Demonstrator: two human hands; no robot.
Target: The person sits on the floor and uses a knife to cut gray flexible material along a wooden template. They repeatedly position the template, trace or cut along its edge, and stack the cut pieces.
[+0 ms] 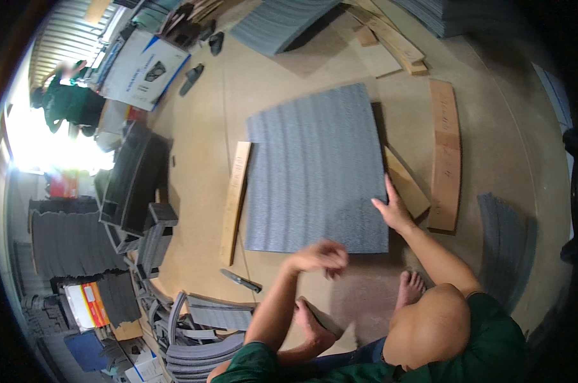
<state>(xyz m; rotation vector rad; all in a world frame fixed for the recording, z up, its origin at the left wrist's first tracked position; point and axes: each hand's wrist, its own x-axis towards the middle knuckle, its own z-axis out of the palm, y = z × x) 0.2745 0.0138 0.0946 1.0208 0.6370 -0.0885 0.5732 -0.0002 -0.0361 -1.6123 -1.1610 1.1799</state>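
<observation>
A grey ribbed foam sheet (314, 179) lies in front of me, its right side raised over a shadow. My right hand (394, 207) grips its right edge, the thumb on top and the fingers along the side. Just at the sheet's near edge hovers my left hand (321, 256), fingers bent and smeared by motion; whether it holds anything is unclear. Along the left edge of the sheet lies a narrow wooden board (237, 204). Another wooden piece (407, 185) sticks out from under the right side. A knife (241, 281) rests on the floor, left of my left hand.
At right lie a long marked board (445, 156) and a curved grey foam strip (507, 242). A curved foam sheet (282, 24) and wood planks (391, 38) are at the far side. Foam offcuts (206, 351) pile up lower left. Another person (69, 102) is at the far left.
</observation>
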